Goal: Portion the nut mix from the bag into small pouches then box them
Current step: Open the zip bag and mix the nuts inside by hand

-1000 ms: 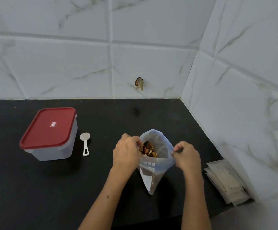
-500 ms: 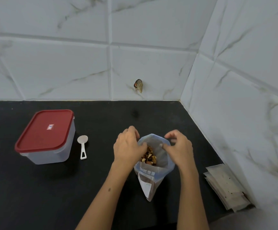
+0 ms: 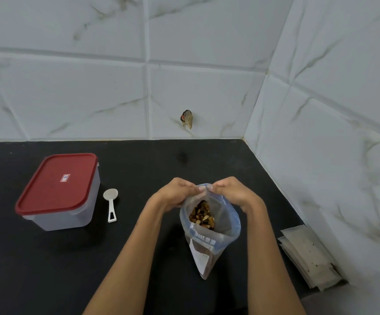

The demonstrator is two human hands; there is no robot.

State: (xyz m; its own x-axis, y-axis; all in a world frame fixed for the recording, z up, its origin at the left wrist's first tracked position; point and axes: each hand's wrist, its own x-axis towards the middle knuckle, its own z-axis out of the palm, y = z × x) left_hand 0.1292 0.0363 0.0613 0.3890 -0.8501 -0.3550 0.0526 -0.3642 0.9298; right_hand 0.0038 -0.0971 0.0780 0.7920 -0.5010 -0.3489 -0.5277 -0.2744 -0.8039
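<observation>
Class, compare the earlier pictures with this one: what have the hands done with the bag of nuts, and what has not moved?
The left hand and right hand slid from opposite sides of the bag mouth to meet at its far rim, pinching it there. The bag remains open. The box, scoop and pouches stayed put.

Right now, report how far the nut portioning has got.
Done: the bag is open, nut mix showing. In hand: left hand and right hand pinch its far rim. Left: scoop untouched, pouches stacked flat, box with lid on.
</observation>
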